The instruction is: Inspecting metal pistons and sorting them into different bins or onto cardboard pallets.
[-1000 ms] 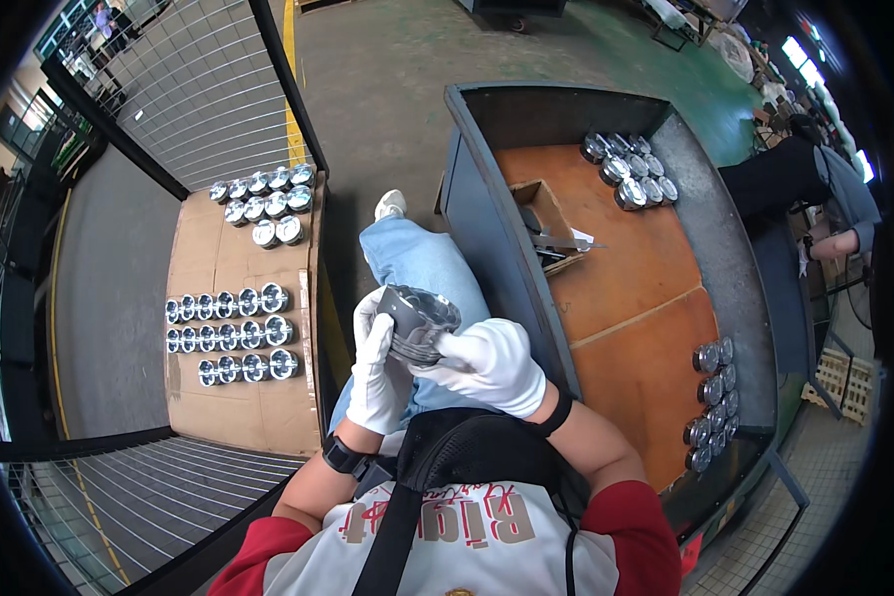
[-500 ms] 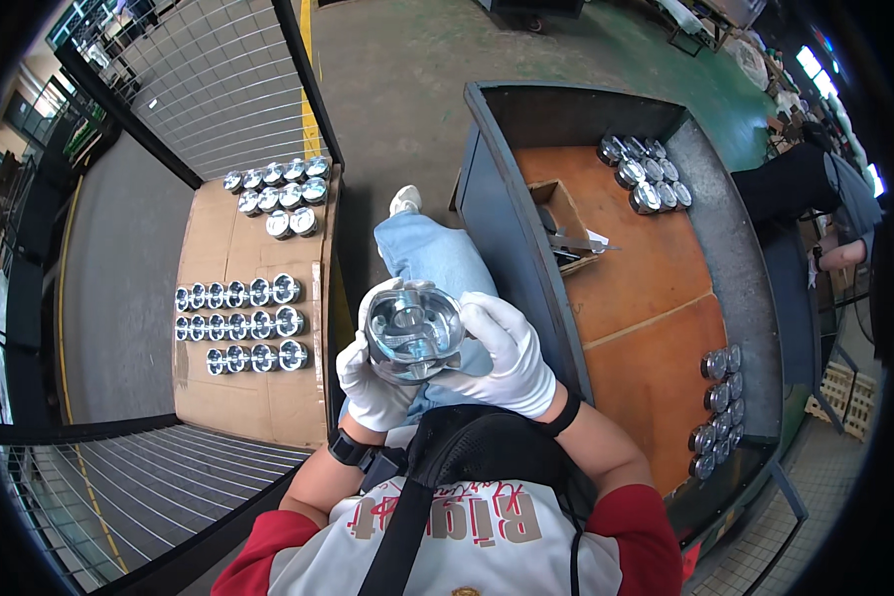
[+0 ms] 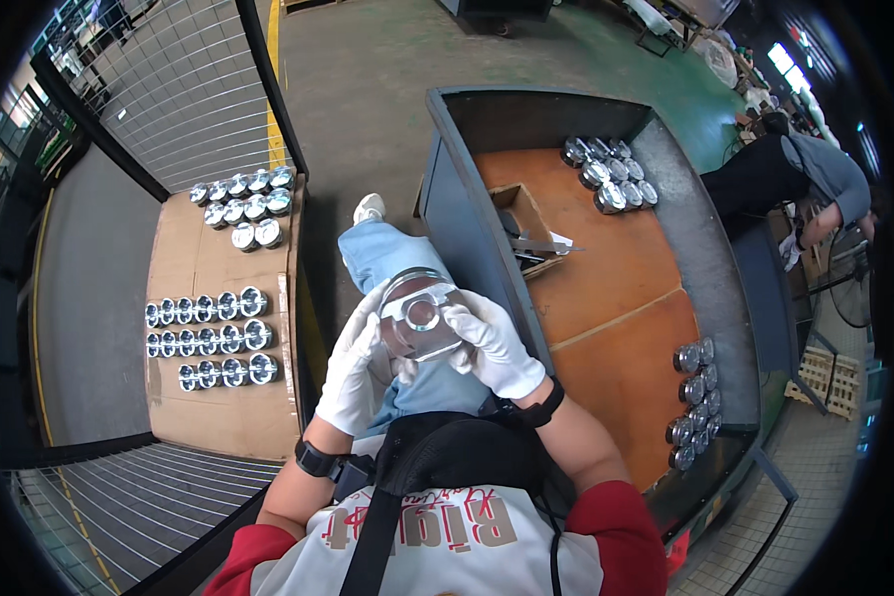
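A shiny metal piston [image 3: 419, 336] is held up between my two white-gloved hands, over my lap. My left hand [image 3: 354, 370] is closed around its left edge. On the right side, the fingers of my right hand [image 3: 494, 348] grip it, the thumb and fingertips near its round pin hole. The piston's side with that hole faces up toward me. On the cardboard-covered surface to my left, several pistons [image 3: 232, 305] stand in rows, with another group [image 3: 245, 209] farther off.
To my right is a dark-walled workbench [image 3: 626, 308] with a brown top. It carries a small cardboard box [image 3: 528, 223] of tools and piston groups at the far end [image 3: 618, 179] and near right [image 3: 695, 397]. A wire mesh panel [image 3: 169, 89] rises far left. Another person [image 3: 815, 179] bends over at right.
The piston has been turned in my hands, so its side with the round hole now shows. My right fingers have shifted onto that side. The whole view has swung slightly right.
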Demonstrator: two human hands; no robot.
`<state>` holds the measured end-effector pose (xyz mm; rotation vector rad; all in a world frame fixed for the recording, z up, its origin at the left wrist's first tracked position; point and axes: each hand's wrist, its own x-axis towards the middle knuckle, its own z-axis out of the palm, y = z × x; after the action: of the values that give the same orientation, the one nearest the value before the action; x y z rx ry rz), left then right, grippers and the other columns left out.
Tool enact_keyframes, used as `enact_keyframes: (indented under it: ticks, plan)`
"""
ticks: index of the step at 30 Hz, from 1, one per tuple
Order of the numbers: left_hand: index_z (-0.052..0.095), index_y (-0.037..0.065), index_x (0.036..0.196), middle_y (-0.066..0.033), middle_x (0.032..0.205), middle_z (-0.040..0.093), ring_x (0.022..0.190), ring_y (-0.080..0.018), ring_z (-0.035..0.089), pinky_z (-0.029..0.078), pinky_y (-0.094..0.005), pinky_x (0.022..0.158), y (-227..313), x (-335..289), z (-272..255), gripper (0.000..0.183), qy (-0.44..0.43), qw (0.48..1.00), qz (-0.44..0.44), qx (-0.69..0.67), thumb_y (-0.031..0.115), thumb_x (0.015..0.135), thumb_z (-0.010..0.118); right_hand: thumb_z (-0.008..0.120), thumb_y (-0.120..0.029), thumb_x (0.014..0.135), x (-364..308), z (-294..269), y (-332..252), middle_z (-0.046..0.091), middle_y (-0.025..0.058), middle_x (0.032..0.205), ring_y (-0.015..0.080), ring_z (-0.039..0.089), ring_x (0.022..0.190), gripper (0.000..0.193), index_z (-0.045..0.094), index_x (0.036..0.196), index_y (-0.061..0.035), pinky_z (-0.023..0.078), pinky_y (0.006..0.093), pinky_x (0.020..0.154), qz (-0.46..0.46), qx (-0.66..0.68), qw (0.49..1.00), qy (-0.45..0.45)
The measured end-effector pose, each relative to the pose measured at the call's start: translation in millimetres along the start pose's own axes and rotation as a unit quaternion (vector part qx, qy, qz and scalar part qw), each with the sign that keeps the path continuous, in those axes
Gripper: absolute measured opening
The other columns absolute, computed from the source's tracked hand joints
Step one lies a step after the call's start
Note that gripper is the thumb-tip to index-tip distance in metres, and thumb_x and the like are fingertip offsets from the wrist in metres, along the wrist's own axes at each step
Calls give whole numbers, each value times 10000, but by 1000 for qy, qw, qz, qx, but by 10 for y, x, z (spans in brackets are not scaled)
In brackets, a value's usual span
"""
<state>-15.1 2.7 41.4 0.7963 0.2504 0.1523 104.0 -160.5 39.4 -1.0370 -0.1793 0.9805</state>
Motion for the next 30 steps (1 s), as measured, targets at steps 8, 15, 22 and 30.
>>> enact_keyframes:
  ticks: [8,15,22,30]
  plan:
    - [434,88,1414,-100,1254,610,927,-182,675,557,-262,569,-139,26,-240,570,-65,968,-106,-219,447,993,572,685,-240,960,-26,207,-3,639,43,854,67,576,532,386,566,1212,27,441,200,444,20,-97,994,38]
    - [416,99,1457,-63,1216,644,680,-91,602,452,-206,488,-118,42,-253,605,-7,975,-135,-179,402,967,601,676,-264,968,31,205,26,662,43,900,64,582,535,404,575,1226,29,440,191,450,31,-117,991,49]
    - [560,122,1293,-76,1106,678,658,-132,624,496,-256,529,-108,125,-503,493,97,986,-73,-111,436,926,658,702,-341,908,135,-245,-760,723,121,958,171,686,753,448,645,1194,0,545,312,696,-215,-541,809,85]
    - [606,60,1201,-135,1156,669,1043,-280,660,561,-438,915,164,-34,-835,489,145,983,-13,-115,376,841,704,602,-381,840,1308,-1661,-1091,689,239,956,411,662,899,360,706,899,-41,530,497,798,-83,-745,627,212]
